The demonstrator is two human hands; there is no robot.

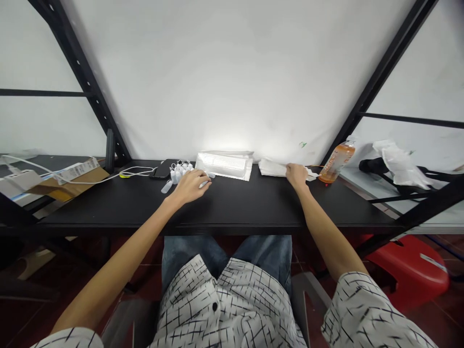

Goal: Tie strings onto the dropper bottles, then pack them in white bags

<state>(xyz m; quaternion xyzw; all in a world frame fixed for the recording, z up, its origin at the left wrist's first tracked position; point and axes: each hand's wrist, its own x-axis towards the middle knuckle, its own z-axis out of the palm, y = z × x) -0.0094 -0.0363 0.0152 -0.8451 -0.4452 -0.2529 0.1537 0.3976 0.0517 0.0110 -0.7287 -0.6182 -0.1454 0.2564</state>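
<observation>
Beside the right hand point(297, 176), a plastic drink bottle point(336, 162) stands.

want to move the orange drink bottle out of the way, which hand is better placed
Right, most likely: the right hand is on the white folded sheets, close beside the orange drink bottle. The left hand is far across the desk, by the small white bottles.

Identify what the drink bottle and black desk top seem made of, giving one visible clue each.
The drink bottle looks like clear, glossy plastic: orange liquid shows through. The desk top seems matte-black laminate or paint, with only a soft sheen.
</observation>
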